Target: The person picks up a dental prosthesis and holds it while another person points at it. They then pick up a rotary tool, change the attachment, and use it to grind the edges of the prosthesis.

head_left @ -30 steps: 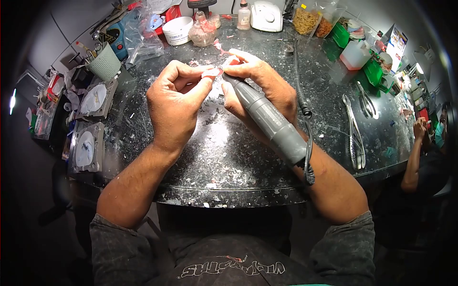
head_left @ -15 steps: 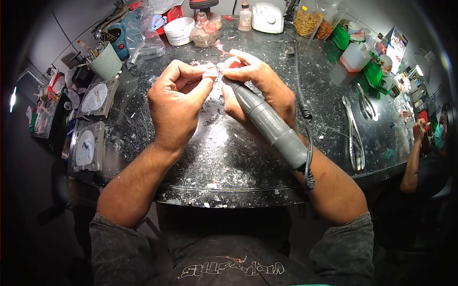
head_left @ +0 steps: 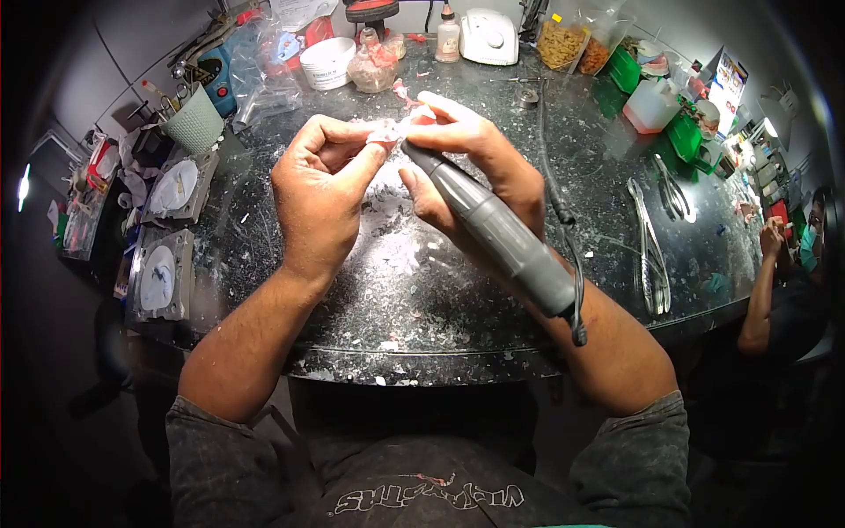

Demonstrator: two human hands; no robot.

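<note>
Pinched between the thumb and fingers of my left hand (head_left: 319, 189) is a small pink-and-white denture (head_left: 382, 135), partly covered by the fingertips. My right hand (head_left: 493, 158) wraps round a dark grey rotary handpiece (head_left: 503, 236), its nose pointing up and left toward the denture. The handpiece's tip meets the denture's right side in this view, and the bur is hidden there. Fingers of the right hand also reach over the denture's right end. A cord (head_left: 577, 304) runs from the handpiece's rear end. Both hands are above the black worktop (head_left: 414, 299), which is strewn with white dust and chips.
Metal pliers (head_left: 650, 251) lie to the right, with another metal tool (head_left: 674, 194) beyond. Two moulds (head_left: 163, 277) stand at the left. A white tub (head_left: 329, 66), a glass burner-like flask (head_left: 372, 70) and a dropper bottle (head_left: 447, 37) line the back. A person (head_left: 783, 273) sits at far right.
The handpiece has turned slightly, its rear end shifting a little right. Both hands and the denture have moved slightly left. The cord hangs differently.
</note>
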